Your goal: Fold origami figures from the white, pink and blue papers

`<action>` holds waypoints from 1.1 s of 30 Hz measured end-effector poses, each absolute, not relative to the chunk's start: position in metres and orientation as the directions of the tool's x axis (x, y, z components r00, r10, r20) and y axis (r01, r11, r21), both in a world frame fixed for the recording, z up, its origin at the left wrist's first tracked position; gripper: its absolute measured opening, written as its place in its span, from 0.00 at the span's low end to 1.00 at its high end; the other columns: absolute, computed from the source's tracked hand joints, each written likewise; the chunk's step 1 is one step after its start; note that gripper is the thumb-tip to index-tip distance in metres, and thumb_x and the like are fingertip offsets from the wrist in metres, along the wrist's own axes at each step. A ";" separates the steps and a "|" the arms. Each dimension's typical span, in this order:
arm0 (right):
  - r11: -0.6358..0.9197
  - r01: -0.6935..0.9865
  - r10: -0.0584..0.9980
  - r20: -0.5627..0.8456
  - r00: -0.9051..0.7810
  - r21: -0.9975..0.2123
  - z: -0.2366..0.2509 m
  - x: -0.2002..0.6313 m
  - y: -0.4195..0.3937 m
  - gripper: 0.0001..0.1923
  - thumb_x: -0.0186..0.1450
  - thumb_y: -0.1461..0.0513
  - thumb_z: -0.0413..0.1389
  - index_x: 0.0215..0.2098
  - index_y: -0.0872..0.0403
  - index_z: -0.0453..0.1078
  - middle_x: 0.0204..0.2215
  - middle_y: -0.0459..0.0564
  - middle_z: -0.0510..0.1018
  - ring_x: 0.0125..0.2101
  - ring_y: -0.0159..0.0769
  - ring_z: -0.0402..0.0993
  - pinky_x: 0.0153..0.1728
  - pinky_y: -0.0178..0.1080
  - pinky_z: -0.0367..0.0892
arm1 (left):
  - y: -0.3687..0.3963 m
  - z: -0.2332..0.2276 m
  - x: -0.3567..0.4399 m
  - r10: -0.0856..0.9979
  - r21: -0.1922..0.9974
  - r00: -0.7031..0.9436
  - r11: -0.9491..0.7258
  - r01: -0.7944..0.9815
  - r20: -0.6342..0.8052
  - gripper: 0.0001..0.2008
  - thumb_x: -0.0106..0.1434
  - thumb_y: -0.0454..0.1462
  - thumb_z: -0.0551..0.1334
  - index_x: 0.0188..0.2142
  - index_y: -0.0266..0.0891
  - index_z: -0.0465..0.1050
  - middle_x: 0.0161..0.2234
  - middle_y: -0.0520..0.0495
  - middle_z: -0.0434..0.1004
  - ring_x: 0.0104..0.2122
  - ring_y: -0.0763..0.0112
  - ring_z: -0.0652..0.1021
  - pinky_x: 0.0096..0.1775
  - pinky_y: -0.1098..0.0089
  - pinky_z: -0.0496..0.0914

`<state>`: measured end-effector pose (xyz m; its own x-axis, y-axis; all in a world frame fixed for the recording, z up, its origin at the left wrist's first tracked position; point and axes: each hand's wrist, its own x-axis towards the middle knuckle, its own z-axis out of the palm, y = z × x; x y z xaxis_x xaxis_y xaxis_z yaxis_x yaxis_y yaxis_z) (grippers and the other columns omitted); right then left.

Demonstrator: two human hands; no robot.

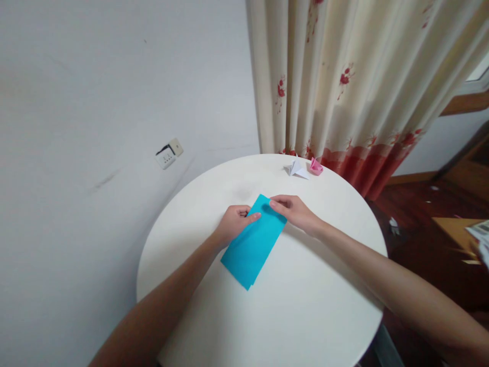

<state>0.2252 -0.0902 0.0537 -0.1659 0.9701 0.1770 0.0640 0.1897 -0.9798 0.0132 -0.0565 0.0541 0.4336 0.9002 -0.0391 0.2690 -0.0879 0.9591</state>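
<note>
A blue sheet of paper, folded into a long rectangle, slants across the middle of the view above the white table. Its two layers are slightly out of line at the near corner. My left hand is closed on the paper's left edge, thumb on top and fingers curled beneath. At the upper right corner my right hand pinches the paper, its thumb lying on the front face and the other fingers behind. Part of the fingers of both hands is hidden by the paper.
The round white table carries a white folded-paper figure and a pink folded-paper piece at its far edge. Behind it hang floral curtains. A wall socket is at the left. Papers lie at the far right.
</note>
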 end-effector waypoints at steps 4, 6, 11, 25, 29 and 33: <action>0.122 -0.112 0.980 0.137 -0.143 -0.986 0.048 0.222 -0.098 0.23 0.55 0.44 0.64 0.30 0.57 0.75 0.25 0.47 0.77 0.26 0.32 0.69 0.30 0.36 0.65 | -0.061 0.053 0.019 0.963 0.993 0.268 -0.065 0.097 0.037 0.23 0.50 0.53 0.70 0.34 0.35 0.76 0.29 0.47 0.80 0.27 0.67 0.78 0.30 0.70 0.72; 0.145 -0.139 0.984 0.157 -0.079 -0.980 0.044 0.218 -0.102 0.23 0.53 0.45 0.65 0.24 0.57 0.72 0.21 0.45 0.74 0.23 0.30 0.66 0.27 0.35 0.64 | -0.065 0.054 0.022 0.959 0.997 0.282 -0.056 0.060 0.036 0.24 0.50 0.52 0.71 0.38 0.35 0.77 0.32 0.46 0.81 0.31 0.64 0.80 0.33 0.68 0.74; 0.155 -0.115 0.982 0.165 -0.087 -0.981 0.038 0.210 -0.107 0.22 0.54 0.45 0.64 0.25 0.56 0.74 0.23 0.46 0.75 0.23 0.33 0.67 0.25 0.36 0.64 | -0.074 0.062 0.025 0.958 0.994 0.288 -0.023 0.109 -0.009 0.25 0.46 0.48 0.74 0.39 0.33 0.78 0.34 0.43 0.82 0.32 0.59 0.81 0.33 0.65 0.75; 0.219 -0.075 0.962 0.228 -0.148 -0.973 0.040 0.212 -0.115 0.21 0.61 0.46 0.60 0.27 0.56 0.75 0.24 0.46 0.75 0.24 0.33 0.67 0.26 0.35 0.63 | -0.089 0.071 0.023 0.988 0.967 0.139 -0.097 0.237 0.066 0.18 0.45 0.46 0.74 0.25 0.33 0.75 0.22 0.49 0.76 0.22 0.68 0.75 0.23 0.72 0.69; 0.214 -0.091 0.965 0.225 -0.139 -0.973 0.040 0.213 -0.116 0.23 0.60 0.45 0.60 0.25 0.56 0.73 0.21 0.45 0.73 0.23 0.31 0.65 0.24 0.34 0.62 | -0.091 0.071 0.026 0.989 0.959 0.120 -0.113 0.258 0.084 0.18 0.45 0.46 0.74 0.25 0.34 0.75 0.22 0.49 0.76 0.22 0.69 0.74 0.23 0.72 0.69; 0.174 -0.137 0.971 0.193 -0.139 -0.975 0.044 0.211 -0.117 0.23 0.59 0.44 0.60 0.27 0.56 0.75 0.24 0.47 0.76 0.24 0.34 0.68 0.26 0.36 0.65 | -0.090 0.068 0.027 0.989 0.953 0.091 -0.134 0.271 0.113 0.19 0.44 0.46 0.74 0.26 0.34 0.75 0.22 0.49 0.76 0.22 0.68 0.74 0.23 0.72 0.69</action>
<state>0.2110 -0.1172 0.0436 -0.1391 0.9713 0.1929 -0.1372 0.1740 -0.9751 0.0273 -0.0898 0.0682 0.0913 0.9893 0.1134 0.2708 -0.1343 0.9532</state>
